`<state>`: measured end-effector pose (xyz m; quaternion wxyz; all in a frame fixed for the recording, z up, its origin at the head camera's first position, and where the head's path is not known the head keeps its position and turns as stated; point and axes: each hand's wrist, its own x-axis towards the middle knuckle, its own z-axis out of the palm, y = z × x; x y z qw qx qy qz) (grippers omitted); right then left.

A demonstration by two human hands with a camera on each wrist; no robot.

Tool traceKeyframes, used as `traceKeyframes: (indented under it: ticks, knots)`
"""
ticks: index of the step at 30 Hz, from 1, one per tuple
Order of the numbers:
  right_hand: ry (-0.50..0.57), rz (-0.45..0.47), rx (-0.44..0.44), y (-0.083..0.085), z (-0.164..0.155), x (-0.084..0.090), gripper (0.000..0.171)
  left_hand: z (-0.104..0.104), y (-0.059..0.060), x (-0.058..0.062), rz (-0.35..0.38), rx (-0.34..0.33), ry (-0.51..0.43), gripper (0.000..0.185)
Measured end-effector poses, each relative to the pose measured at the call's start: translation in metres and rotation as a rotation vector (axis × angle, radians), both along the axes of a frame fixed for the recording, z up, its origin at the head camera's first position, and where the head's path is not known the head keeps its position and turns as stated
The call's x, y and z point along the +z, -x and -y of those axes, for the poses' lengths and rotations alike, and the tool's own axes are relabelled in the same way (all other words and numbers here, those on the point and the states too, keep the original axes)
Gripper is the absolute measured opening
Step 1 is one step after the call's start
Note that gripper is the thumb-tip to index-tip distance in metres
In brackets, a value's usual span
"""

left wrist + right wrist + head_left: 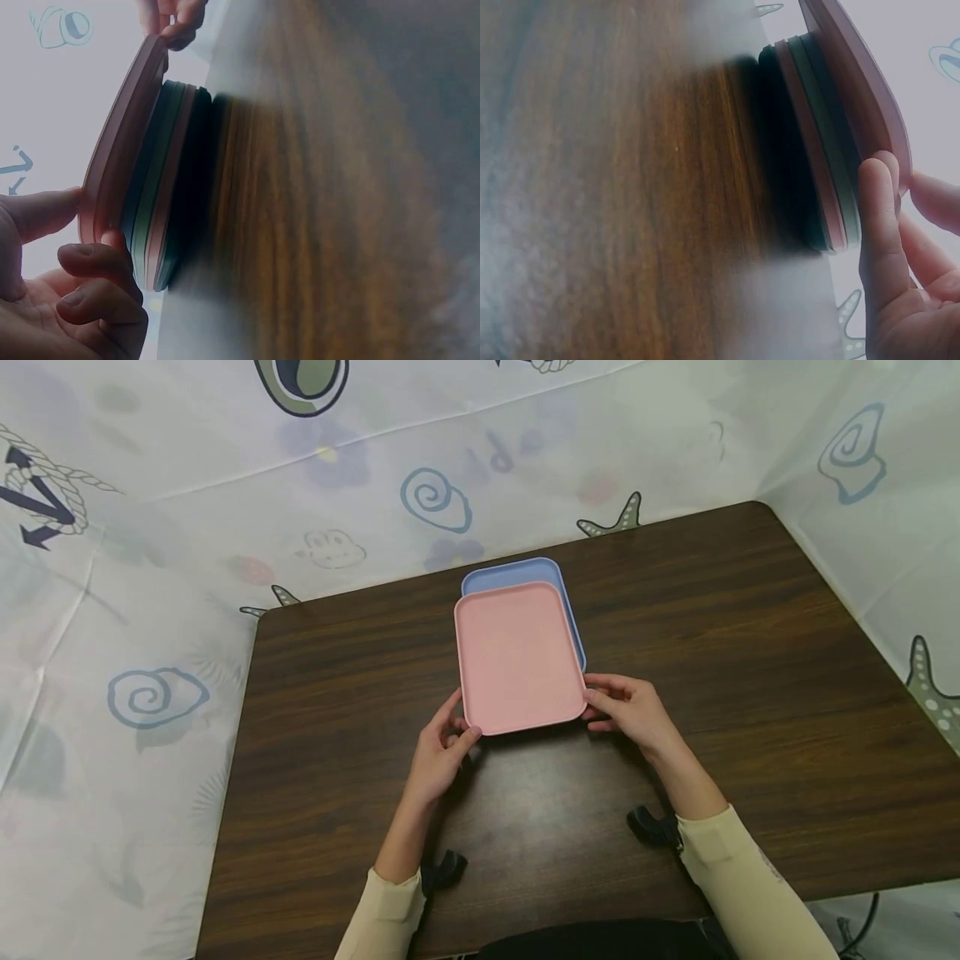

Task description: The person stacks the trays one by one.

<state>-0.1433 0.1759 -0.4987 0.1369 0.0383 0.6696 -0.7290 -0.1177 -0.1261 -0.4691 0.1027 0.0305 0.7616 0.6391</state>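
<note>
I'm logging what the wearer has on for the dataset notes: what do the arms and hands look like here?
Both hands are bare: the left hand and right hand show no gloves. Each forearm ends in a long cream sleeve, pushed back from the wrist. A small black camera mount sits strapped at each wrist, partly hidden beneath the arm.

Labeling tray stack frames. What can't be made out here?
- Head view: trays under the blue tray, covered by the pink tray.
- Wrist views: exact tray count; edges dark, blurred.
- Head view: fingertips of left hand and right hand under the rim.
</note>
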Motion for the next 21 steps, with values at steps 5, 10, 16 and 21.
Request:
traceKeyframes:
  ticks: [5, 10, 16, 21]
  knots:
    - [0.032, -0.004, -0.028, 0.003, 0.003, -0.001, 0.043, 0.000, 0.005, 0.001, -0.005, -0.009, 0.000, 0.064]
    - [0.060, -0.022, -0.061, 0.005, 0.007, 0.000, 0.042, -0.001, 0.011, 0.000, -0.020, -0.002, -0.017, 0.064]
    - [0.076, -0.023, -0.092, 0.010, 0.011, 0.001, 0.039, -0.002, 0.018, -0.001, -0.033, 0.003, -0.022, 0.064]
    - [0.091, -0.029, -0.097, 0.013, 0.012, 0.003, 0.038, -0.002, 0.024, 0.002, -0.035, 0.005, -0.014, 0.064]
